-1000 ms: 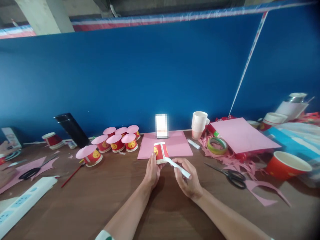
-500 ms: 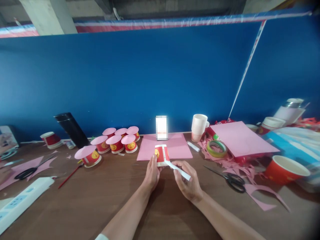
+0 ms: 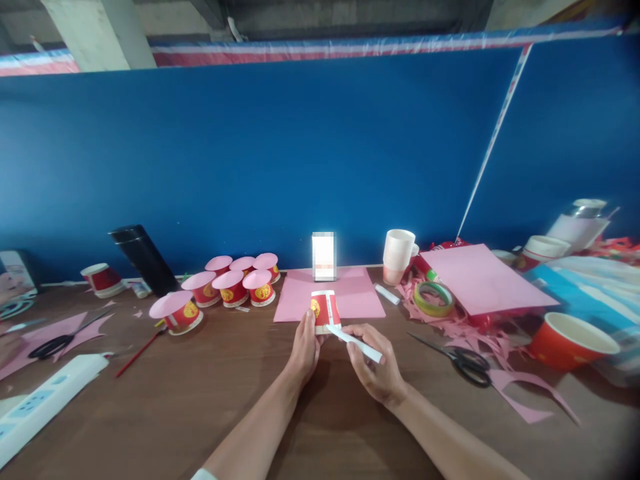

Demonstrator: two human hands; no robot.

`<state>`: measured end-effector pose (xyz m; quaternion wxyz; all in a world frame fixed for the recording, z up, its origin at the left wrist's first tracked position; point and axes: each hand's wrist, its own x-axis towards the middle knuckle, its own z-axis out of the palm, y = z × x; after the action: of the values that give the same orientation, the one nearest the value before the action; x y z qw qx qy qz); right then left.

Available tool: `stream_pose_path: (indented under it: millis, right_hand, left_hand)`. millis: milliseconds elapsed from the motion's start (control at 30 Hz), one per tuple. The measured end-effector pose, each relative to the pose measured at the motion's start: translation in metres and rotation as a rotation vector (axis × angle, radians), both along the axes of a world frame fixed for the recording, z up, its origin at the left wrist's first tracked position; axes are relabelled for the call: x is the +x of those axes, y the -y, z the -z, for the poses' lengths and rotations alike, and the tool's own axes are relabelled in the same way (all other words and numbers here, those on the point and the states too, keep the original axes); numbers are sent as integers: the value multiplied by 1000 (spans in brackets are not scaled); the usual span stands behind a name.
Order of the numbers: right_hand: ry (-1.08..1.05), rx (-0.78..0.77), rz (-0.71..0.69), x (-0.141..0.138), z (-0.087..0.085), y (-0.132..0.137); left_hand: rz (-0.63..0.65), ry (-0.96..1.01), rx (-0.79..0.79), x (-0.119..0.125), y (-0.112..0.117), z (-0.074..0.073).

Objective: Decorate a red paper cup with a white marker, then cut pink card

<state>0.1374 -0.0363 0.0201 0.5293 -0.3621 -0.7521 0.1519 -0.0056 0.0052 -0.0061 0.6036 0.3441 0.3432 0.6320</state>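
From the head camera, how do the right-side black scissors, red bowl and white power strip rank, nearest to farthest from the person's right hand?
From the right hand, which holds a white stick:
1. black scissors, just to its right.
2. red bowl, farther right.
3. white power strip, far left edge.

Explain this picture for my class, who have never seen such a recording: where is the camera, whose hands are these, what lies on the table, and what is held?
No machine here: a person wears one camera on the head, looking forward and down, so the two bare arms are the wearer's own. The left hand holds a red cup. The right hand holds a white stick, its tip at the cup's lower edge. On the brown table lie a pink sheet, pink-topped cups, a stack of white cups, a tape roll, scissors and a power strip.
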Motion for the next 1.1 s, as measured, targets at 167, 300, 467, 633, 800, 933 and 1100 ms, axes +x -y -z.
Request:
stream_pose_path:
  millis: [167, 300, 467, 633, 800, 933, 1100]
  right_hand:
    - [2, 5, 42, 1, 1, -1]
    - [24, 15, 16, 0, 1, 0]
    - [-22, 5, 61, 0, 1, 0]
    - [5, 12, 74, 0, 0, 0]
    - [-7, -19, 57, 2, -1, 1]
    - [-34, -38, 95, 2, 0, 0]
    - [-7, -25, 33, 2, 0, 1]
  left_hand:
    - [30, -5, 20, 0, -1, 0]
    - [21, -4, 13, 0, -1, -1]
    - [19, -4, 13, 0, -2, 2]
    - [10, -26, 16, 0, -3, 1]
    - [-1, -6, -3, 0, -1, -2]
    - [1, 20, 15, 1, -2, -1]
    - [-14, 37, 2, 0, -3, 1]
